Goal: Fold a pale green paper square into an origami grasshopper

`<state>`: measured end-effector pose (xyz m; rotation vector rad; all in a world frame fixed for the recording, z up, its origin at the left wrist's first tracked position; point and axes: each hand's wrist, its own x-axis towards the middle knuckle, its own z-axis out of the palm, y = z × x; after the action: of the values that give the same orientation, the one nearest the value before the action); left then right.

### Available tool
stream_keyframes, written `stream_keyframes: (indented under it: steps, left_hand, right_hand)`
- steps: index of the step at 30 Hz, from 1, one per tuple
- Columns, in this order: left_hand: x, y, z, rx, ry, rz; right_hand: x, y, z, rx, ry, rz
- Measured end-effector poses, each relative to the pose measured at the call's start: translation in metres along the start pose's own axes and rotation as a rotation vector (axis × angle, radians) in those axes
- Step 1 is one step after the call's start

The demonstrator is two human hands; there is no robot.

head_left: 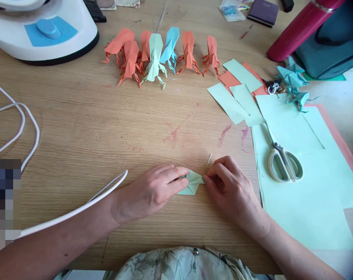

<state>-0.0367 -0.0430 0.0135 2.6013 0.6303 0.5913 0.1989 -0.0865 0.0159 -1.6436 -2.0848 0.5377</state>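
A small folded piece of pale green paper (pixel 193 188) lies on the table in front of me. My left hand (pixel 160 186) rests over its left part, two fingers stretched out and pressing the paper flat. The fingertips of my right hand (pixel 227 186) are pinched together on the paper's right-hand point. Creases run across the visible middle, while its left end is hidden beneath my left hand. A thin pale paper sliver (pixel 209 160) sits just beyond my right fingers.
Several folded paper figures (pixel 188 52) stand at the back. Right of me, scissors (pixel 284 163) lie on pale green sheets (pixel 304 217), with cut strips (pixel 227 102) behind. Left are a white cable (pixel 74 214) and a white machine (pixel 56 35). A magenta bottle (pixel 301 29) leans at the back right.
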Motion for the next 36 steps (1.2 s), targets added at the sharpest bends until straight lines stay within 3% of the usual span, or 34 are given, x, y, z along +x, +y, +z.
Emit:
stream_keyframes:
  steps: [4, 15, 36]
  left_hand:
    - [-0.0022, -0.002, -0.0067, 0.072, 0.006, 0.122]
    - [-0.0076, -0.0018, -0.0066, 0.233, -0.029, 0.247]
    - [-0.0031, 0.005, -0.0076, 0.318, -0.041, 0.246]
  right_hand:
    - [0.0006, -0.0003, 0.0, 0.006, 0.003, -0.001]
    - [-0.0002, 0.0001, 0.0008, 0.002, 0.002, 0.0]
    - [0.0004, 0.0009, -0.0002, 0.012, -0.017, 0.011]
